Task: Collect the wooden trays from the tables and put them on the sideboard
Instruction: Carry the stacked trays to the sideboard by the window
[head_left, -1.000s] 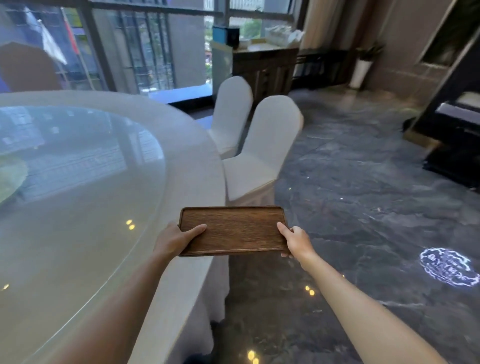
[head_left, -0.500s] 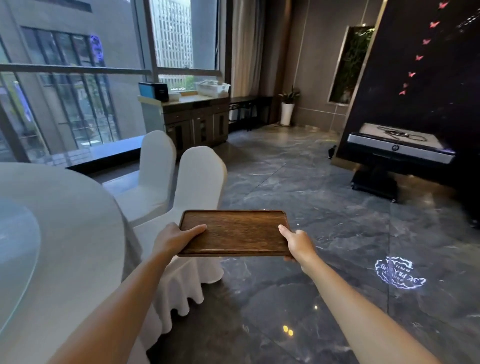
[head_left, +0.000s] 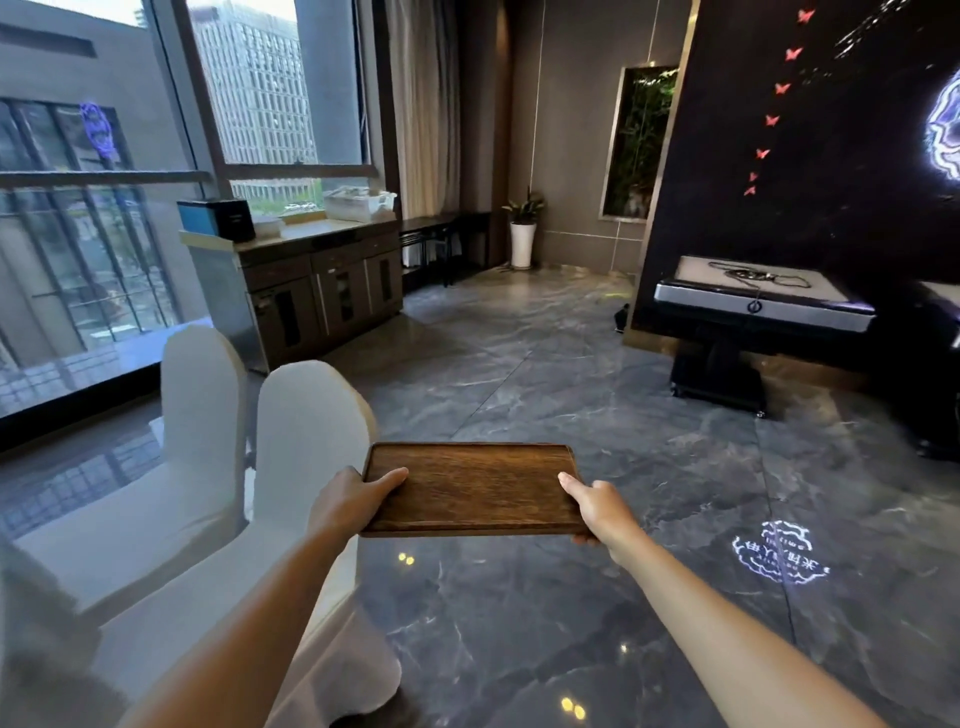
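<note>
A dark wooden tray (head_left: 475, 486) is held level in front of me, above the floor. My left hand (head_left: 350, 501) grips its left edge with the thumb on top. Its right edge is gripped by my right hand (head_left: 600, 512). The tray carries nothing. The wooden sideboard (head_left: 322, 283) stands across the room by the window, at upper left of the tray.
Two white-covered chairs (head_left: 291, 467) stand close at left. On the sideboard top sit a dark box (head_left: 226, 218) and a white basket (head_left: 361, 202). A black table (head_left: 753, 306) stands at right, a potted plant (head_left: 522, 231) in the far corner. Grey marble floor (head_left: 519, 364) lies between.
My view has turned right, away from the round table, which has left the frame. The sideboard and right side of the room came into view. Both hands keep the same grip on the tray.
</note>
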